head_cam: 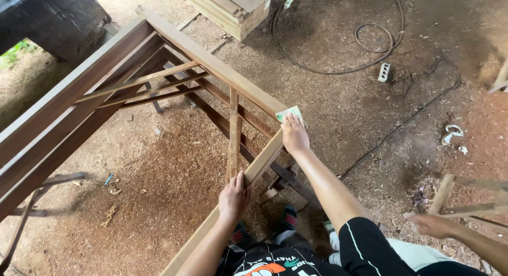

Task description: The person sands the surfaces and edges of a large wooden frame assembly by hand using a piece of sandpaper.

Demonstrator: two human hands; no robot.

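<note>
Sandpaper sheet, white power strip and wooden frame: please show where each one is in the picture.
sandpaper sheet [288,113], head view, on the exposed green part above the right hand [294,136]
white power strip [384,72], head view, on its middle
wooden frame [211,64], head view, on the top rail

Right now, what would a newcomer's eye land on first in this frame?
The big wooden frame stretching from upper left to the centre, over a sawdust-strewn floor. At its near corner the right hand presses a sheet of sandpaper on the rail, while the left hand grips the rail lower down. Another person's hand enters at lower right.
</note>
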